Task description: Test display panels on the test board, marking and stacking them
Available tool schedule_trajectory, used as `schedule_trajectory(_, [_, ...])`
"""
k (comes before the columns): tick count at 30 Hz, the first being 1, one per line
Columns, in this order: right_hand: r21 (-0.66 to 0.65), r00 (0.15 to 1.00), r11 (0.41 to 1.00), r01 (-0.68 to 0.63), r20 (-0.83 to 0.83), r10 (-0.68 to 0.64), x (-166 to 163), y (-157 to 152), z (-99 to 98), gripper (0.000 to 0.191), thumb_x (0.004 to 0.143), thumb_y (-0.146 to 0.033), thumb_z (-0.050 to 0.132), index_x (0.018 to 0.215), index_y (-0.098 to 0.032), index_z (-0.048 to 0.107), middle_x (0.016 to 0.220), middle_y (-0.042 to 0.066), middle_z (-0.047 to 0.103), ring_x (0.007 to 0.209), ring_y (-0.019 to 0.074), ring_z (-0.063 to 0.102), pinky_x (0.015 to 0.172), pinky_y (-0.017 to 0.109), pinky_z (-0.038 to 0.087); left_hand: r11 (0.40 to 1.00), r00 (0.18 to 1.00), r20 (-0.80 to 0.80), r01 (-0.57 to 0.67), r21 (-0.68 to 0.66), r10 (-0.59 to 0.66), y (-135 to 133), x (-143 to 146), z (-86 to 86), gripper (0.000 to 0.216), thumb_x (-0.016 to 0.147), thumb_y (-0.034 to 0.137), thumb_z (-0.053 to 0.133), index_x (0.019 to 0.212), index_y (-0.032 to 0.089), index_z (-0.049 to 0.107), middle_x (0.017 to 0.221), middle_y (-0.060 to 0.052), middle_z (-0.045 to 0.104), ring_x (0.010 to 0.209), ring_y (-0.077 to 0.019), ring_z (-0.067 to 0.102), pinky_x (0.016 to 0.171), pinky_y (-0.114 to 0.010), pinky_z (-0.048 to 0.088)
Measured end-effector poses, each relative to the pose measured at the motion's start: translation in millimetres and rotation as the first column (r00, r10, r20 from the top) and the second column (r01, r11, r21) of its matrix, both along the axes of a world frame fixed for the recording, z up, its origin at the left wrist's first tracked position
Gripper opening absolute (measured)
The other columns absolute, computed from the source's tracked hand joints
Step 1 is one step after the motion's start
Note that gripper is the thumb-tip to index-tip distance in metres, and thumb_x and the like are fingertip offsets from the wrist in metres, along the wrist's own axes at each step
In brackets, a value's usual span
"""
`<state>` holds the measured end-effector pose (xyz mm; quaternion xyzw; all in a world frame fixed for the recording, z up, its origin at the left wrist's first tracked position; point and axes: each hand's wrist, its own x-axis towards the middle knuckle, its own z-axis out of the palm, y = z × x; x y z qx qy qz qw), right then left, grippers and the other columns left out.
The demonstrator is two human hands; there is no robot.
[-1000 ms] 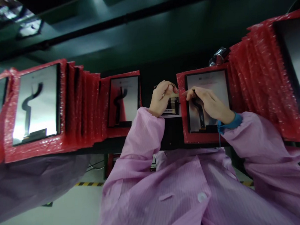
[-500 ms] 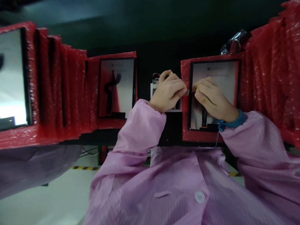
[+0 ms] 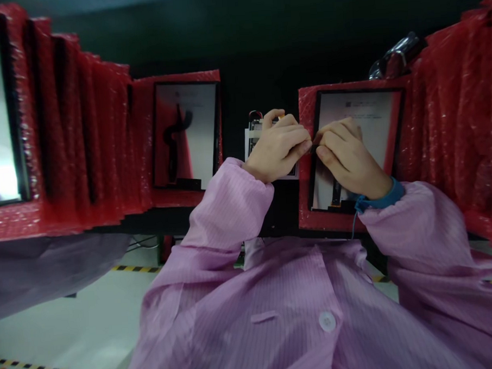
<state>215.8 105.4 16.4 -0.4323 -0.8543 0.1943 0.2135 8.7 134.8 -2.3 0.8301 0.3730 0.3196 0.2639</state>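
My left hand [image 3: 280,150] is closed, thumb and fingertips pinched together at the left edge of a display panel [image 3: 373,116]. Facing it, my right hand [image 3: 348,155] also pinches, above that panel, with a blue wrist strap [image 3: 381,199] at the cuff. The fingertips of both hands nearly meet, and whatever small piece lies between them is too hidden to name. A black flat cable [image 3: 336,192] on the panel runs up beneath my right hand. Under my left hand, a pale-edged electronic assembly [image 3: 252,135] is mostly covered.
A second display panel [image 3: 201,137] with a curved black cable rests on red bubble wrap to the left. Rows of red bubble-wrap sleeves [image 3: 80,132] stand on both sides. A dark item in clear plastic [image 3: 399,55] lies at back right. A grey sleeve [image 3: 50,272] enters from the left.
The view has shifted slightly, so the left-hand things sit farther left. Both hands stay pinched at the panel's left edge; a small tan bit seen between them earlier is now hidden.
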Motion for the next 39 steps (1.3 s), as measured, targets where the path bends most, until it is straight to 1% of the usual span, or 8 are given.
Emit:
schedule_trajectory(6, [-0.018,1.000,1.000,0.007,0.020,-0.006,-1,-1,1.5,0.043,0.106,-0.045,0.025,0.097,-0.021,0.059,0.112,0.011,0.064,0.113,0.0301,0.053,0.101,0.053,0.041,0.986,0.990,0.115,-0.058,-0.153,0.076,0,3,2.2,0.023,0.092,0.035,0.067,0.073,0.025,0.058,0.067,0.003,0.056,0.093,-0.0236,0.064,0.122,-0.057,0.026])
schedule_trajectory(13, [-0.057,1.000,0.998,-0.007,-0.001,0.007,0,0,-2.5,0.050,0.105,-0.052,0.022,0.097,-0.021,0.060,0.111,0.011,0.063,0.112,0.0293,0.053,0.102,0.052,0.040,0.998,0.998,-0.010,0.064,0.002,-0.064,1,-1,7.1,0.027,0.099,0.040,0.053,0.079,0.026,0.063,0.077,0.000,0.063,0.091,-0.0239,0.065,0.118,-0.062,0.032])
schedule_trajectory(20, [-0.068,0.999,0.998,-0.009,-0.032,0.006,1,1,-4.1,0.052,0.103,-0.058,0.030,0.096,-0.021,0.064,0.112,0.011,0.064,0.113,0.0299,0.053,0.103,0.052,0.040,0.996,0.997,-0.023,0.069,0.055,-0.068,8,-9,2.5,0.029,0.098,0.051,0.057,0.080,0.030,0.067,0.076,0.000,0.067,0.089,-0.0235,0.066,0.120,-0.064,0.031])
schedule_trajectory(29, [-0.052,1.000,0.999,-0.005,-0.031,0.004,-1,-1,-5.8,0.051,0.103,-0.058,0.031,0.098,-0.019,0.064,0.112,0.012,0.065,0.114,0.0308,0.054,0.102,0.053,0.041,0.987,0.999,0.009,0.046,0.157,-0.048,10,-4,-5.4,0.020,0.092,0.042,0.064,0.077,0.030,0.065,0.081,0.001,0.069,0.084,-0.0229,0.066,0.116,-0.067,0.032])
schedule_trajectory(32, [-0.061,0.998,0.998,-0.002,-0.068,-0.002,1,-1,-3.3,0.055,0.102,-0.063,0.028,0.097,-0.019,0.061,0.110,0.012,0.065,0.112,0.0302,0.055,0.101,0.051,0.043,0.972,0.995,0.079,-0.073,0.222,0.056,1,-7,12.2,0.021,0.097,0.048,0.059,0.089,0.030,0.067,0.101,-0.003,0.073,0.105,-0.0270,0.064,0.116,-0.061,0.034])
schedule_trajectory(34, [-0.061,0.993,0.998,0.013,-0.114,-0.020,3,-1,-0.5,0.057,0.102,-0.065,0.027,0.100,-0.019,0.060,0.109,0.013,0.064,0.110,0.0295,0.056,0.100,0.051,0.044,0.927,0.957,0.191,-0.266,0.264,0.220,-12,-10,22.7,0.022,0.102,0.046,0.051,0.102,0.028,0.065,0.110,-0.006,0.071,0.109,-0.0266,0.063,0.104,-0.052,0.045])
schedule_trajectory(37, [-0.046,0.977,0.995,0.086,-0.192,-0.093,5,-2,2.9,0.053,0.103,-0.062,0.029,0.107,-0.019,0.059,0.109,0.012,0.063,0.108,0.0277,0.057,0.100,0.049,0.046,0.856,0.883,0.204,-0.463,0.231,0.423,-40,-13,22.7,0.020,0.105,0.029,0.043,0.106,0.026,0.062,0.088,-0.004,0.067,0.080,-0.0202,0.063,0.076,-0.037,0.051])
schedule_trajectory(39, [-0.040,0.962,0.990,0.135,-0.234,-0.141,6,-3,4.0,0.048,0.103,-0.058,0.032,0.114,-0.020,0.059,0.113,0.012,0.063,0.111,0.0274,0.057,0.101,0.048,0.046,0.876,0.905,0.018,-0.415,0.246,0.424,-58,-12,11.8,0.019,0.101,0.022,0.046,0.111,0.022,0.063,0.080,-0.003,0.066,0.070,-0.0187,0.062,0.068,-0.034,0.048])
